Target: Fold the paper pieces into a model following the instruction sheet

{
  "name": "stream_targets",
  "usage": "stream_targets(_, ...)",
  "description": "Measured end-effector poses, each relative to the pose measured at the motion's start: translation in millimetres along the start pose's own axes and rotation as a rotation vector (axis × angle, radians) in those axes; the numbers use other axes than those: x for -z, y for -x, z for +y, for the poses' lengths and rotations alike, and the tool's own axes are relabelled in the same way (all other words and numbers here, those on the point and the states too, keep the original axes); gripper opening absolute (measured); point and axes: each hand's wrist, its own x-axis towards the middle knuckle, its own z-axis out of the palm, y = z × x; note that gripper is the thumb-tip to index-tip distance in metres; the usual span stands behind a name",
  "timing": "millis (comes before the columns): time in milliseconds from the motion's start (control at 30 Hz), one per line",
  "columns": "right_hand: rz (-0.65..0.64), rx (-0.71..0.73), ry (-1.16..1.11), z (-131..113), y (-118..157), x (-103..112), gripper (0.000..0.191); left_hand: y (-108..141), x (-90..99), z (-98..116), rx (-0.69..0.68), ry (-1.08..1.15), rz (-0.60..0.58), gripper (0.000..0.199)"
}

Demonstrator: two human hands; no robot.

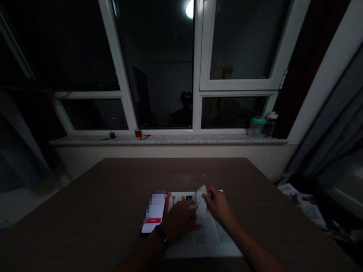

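Paper slip (200,195) is being pinched tight in your right grip (217,204) while your left grip (178,221), its closure hidden, is pressing down to steady the printed sheet (207,241) on the desk (181,177).

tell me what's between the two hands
In the head view, a white paper slip stands up between the left hand and the right hand, which pinches it, above a printed sheet.

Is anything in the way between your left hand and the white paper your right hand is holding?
No, nothing visible stands between the left hand and the white paper slip in the right hand. They sit close together above the printed sheet.
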Motion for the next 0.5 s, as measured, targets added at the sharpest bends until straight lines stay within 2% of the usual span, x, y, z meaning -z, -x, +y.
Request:
stream_targets(133,0.037,0.001,0.097,1,1,1,0.011,2,-5.3,-4,0.034,0.016,-0.026,0.016)
stream_targets(267,0.044,0.03,0.175,1,3,1,0.012,4,-3.9,-1,0.073,0.022,0.015,0.043)
stream_targets(300,0.027,0.036,0.17,0,4,1,0.012,4,-3.2,0,0.073,0.02,0.031,0.042)
stream_targets(400,-0.049,0.077,0.144,-5,6,2,0.008,3,-1.5,1,0.044,0.016,0.072,0.023)
stream_targets(500,-0.138,0.148,0.159,-10,8,4,0.006,2,-0.5,1,0.071,0.015,0.09,0.023)
